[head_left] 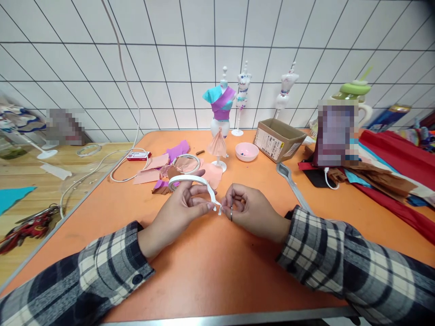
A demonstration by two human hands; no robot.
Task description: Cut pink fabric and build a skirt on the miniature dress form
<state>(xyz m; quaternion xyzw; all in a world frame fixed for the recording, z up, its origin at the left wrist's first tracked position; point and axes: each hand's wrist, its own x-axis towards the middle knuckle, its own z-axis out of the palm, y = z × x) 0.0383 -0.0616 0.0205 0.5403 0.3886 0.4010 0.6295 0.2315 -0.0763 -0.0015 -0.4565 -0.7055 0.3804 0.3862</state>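
My left hand (181,203) grips a roll of white double-sided tape (188,181), its fingers wrapped round the ring. A strip of the tape (212,195) runs from the roll to my right hand (249,209), which pinches its free end between thumb and forefinger. A small dark metal thing, perhaps scissors, shows under the right fingers. Both hands rest over the orange table (210,262), close together. Just behind them lie scraps of pink and purple fabric (170,164) and a second tape ring (186,164).
A small mannequin in turquoise and purple cloth (220,118) stands behind the hands, with two more bare ones (242,97) by the tiled wall. A pink bowl (246,151), a cardboard box (278,139), a white cable (122,163) and red fabric (401,181) lie around.
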